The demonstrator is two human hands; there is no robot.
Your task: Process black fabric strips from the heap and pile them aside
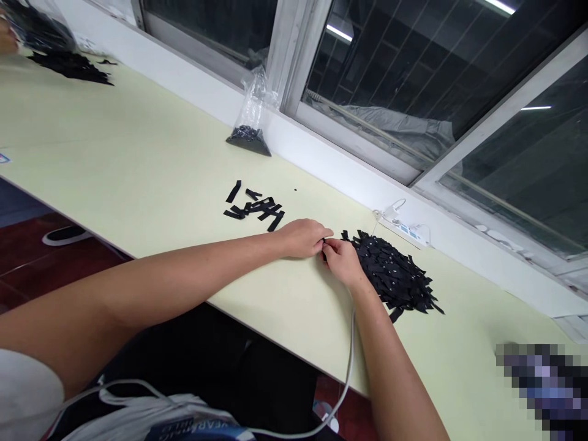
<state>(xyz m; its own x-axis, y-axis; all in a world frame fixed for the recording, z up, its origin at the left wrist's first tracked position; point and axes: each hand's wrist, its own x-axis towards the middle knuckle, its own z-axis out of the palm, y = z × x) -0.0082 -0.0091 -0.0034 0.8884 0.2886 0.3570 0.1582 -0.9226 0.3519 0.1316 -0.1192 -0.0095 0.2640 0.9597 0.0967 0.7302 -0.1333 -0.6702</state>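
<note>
My left hand [304, 238] and my right hand [340, 258] meet above the pale table [285, 294], fingers pinched together around a small black strip [324, 250]. Most of the strip is hidden by the fingers. Just right of my right hand lies a large heap of black strips [390, 272] with small shiny spots. Beyond my left forearm, several loose black strips [260, 207] are scattered on the tabletop.
A clear plastic bag [250, 122] with dark small pieces stands by the window ledge. A white power strip [404, 231] lies behind the heap. More black strips [73, 66] and part of another person's hand [6, 38] are at far left. A cable hangs beside my right forearm.
</note>
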